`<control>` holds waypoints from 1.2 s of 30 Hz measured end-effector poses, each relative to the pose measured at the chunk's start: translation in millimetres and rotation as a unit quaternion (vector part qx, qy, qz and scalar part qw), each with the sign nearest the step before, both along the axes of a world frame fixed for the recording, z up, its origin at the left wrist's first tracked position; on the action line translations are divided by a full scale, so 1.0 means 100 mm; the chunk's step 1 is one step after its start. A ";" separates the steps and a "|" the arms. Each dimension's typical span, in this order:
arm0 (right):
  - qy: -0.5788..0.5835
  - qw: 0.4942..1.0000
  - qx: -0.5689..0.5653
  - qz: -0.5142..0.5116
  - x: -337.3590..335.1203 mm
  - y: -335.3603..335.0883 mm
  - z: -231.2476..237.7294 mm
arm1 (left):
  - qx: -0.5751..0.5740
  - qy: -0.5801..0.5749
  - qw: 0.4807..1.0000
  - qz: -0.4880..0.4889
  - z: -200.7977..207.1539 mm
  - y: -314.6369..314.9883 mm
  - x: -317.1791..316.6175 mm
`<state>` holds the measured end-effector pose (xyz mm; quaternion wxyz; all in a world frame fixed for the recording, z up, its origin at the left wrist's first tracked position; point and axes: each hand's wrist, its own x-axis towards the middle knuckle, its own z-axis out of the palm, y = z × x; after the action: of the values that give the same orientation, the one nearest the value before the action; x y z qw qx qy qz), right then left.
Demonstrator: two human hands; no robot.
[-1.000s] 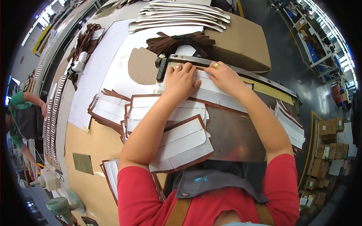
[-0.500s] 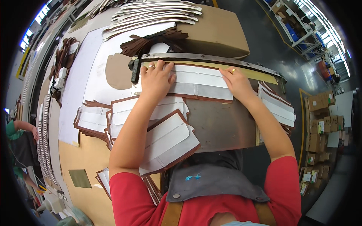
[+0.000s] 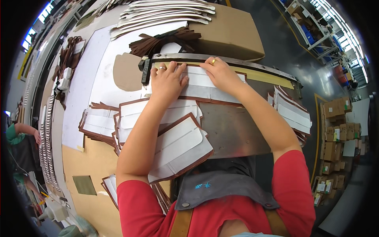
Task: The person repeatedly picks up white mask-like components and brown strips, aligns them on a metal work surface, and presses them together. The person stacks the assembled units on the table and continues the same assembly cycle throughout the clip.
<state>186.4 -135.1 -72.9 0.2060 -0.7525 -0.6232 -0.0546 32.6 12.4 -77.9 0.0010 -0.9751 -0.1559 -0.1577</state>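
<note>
A long white panel with brown edges (image 3: 199, 91) lies flat on the grey metal plate, its far edge along the yellow strip by the metal bar. My left hand (image 3: 169, 81) rests on its left part, fingers spread, fingertips at the far edge. Farther right, my right hand (image 3: 223, 77) pinches that same far edge between thumb and fingers, covering part of the panel. Nearer me, a similar white panel (image 3: 179, 146) lies tilted over another brown-edged panel (image 3: 136, 112). My left forearm passes over both.
The metal bar (image 3: 221, 59) runs along the plate's (image 3: 233, 130) far side. Stacked panels lie left (image 3: 96, 122) and right (image 3: 292, 112). Beyond are brown strips (image 3: 166, 39), long white-edged pieces (image 3: 162, 14) and a cardboard box (image 3: 233, 31). Another person's arm (image 3: 25, 128) shows at far left.
My right hand has moved left along the panel's far edge, from its right end toward the middle. My left hand stays on the left part.
</note>
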 end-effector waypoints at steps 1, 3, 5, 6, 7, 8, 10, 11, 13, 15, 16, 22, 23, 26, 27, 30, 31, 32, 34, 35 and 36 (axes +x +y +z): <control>-0.014 1.000 -0.007 -0.001 0.00 -0.05 0.00 | -0.005 0.000 1.000 0.000 0.00 0.00 0.00; -0.044 0.999 -0.020 0.002 0.00 -0.25 0.13 | -0.015 -0.004 1.000 0.003 0.01 -0.01 -0.01; -0.001 0.999 -0.051 -0.012 0.12 -0.42 0.17 | -0.018 0.003 1.000 0.007 0.03 -0.02 -0.01; 0.020 0.997 -0.066 -0.019 0.15 -0.47 0.18 | -0.019 0.005 1.000 0.008 0.03 -0.03 0.00; 0.022 0.998 -0.056 -0.025 0.18 -0.48 0.18 | -0.029 0.001 1.000 0.005 0.03 -0.02 0.01; 0.025 0.998 -0.044 -0.032 0.20 -0.47 0.18 | -0.037 -0.002 0.999 0.001 0.04 0.01 0.01; 0.052 0.998 0.001 -0.044 0.20 -0.43 0.16 | -0.043 0.005 0.999 0.000 0.08 0.01 0.01; 0.079 0.995 0.034 -0.048 0.15 -0.35 0.10 | -0.040 0.018 0.999 0.004 0.10 0.01 0.00; 0.091 0.992 0.069 -0.048 0.15 -0.30 0.06 | -0.032 0.012 0.999 -0.017 0.10 0.01 0.02; 0.065 0.995 0.069 -0.036 0.15 -0.29 0.03 | -0.023 -0.026 0.997 -0.064 0.05 0.02 0.01; 0.062 0.995 0.067 -0.031 0.14 -0.27 0.02 | -0.045 -0.031 0.994 -0.093 0.04 0.00 0.04; 0.035 0.998 0.054 -0.009 0.07 -0.15 0.08 | -0.117 -0.023 0.977 -0.178 -0.02 -0.18 0.17; 0.013 0.998 0.054 -0.007 0.08 -0.15 0.07 | -0.103 -0.017 0.978 -0.181 -0.01 -0.20 0.17; -0.089 0.995 0.043 0.001 0.11 -0.14 -0.04 | -0.062 -0.002 0.980 -0.188 0.01 -0.26 0.16; -0.129 0.991 0.037 0.005 0.12 -0.15 -0.07 | -0.048 0.002 0.981 -0.189 0.01 -0.27 0.17; -0.226 0.974 0.029 0.011 0.16 -0.11 -0.09 | -0.040 0.010 0.982 -0.184 0.04 -0.29 0.17; -0.216 0.976 0.020 0.012 0.16 -0.10 -0.08 | -0.042 0.013 0.983 -0.181 0.05 -0.30 0.17; -0.206 0.978 0.012 0.010 0.16 -0.09 -0.06 | -0.043 0.015 0.983 -0.180 0.05 -0.29 0.17; -0.113 0.993 0.007 -0.009 0.20 -0.09 -0.02 | -0.044 0.020 0.983 -0.179 0.06 -0.28 0.17; -0.030 0.999 0.011 -0.028 0.25 -0.09 -0.01 | -0.044 0.020 0.983 -0.178 0.06 -0.29 0.18; 0.054 0.997 0.014 -0.046 0.28 -0.10 0.02 | -0.045 0.019 0.983 -0.177 0.07 -0.30 0.18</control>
<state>214.3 -145.5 -71.3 0.2476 -0.7794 -0.5747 -0.0320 50.6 -17.3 -70.8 -0.0673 -0.9891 0.0118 -0.1300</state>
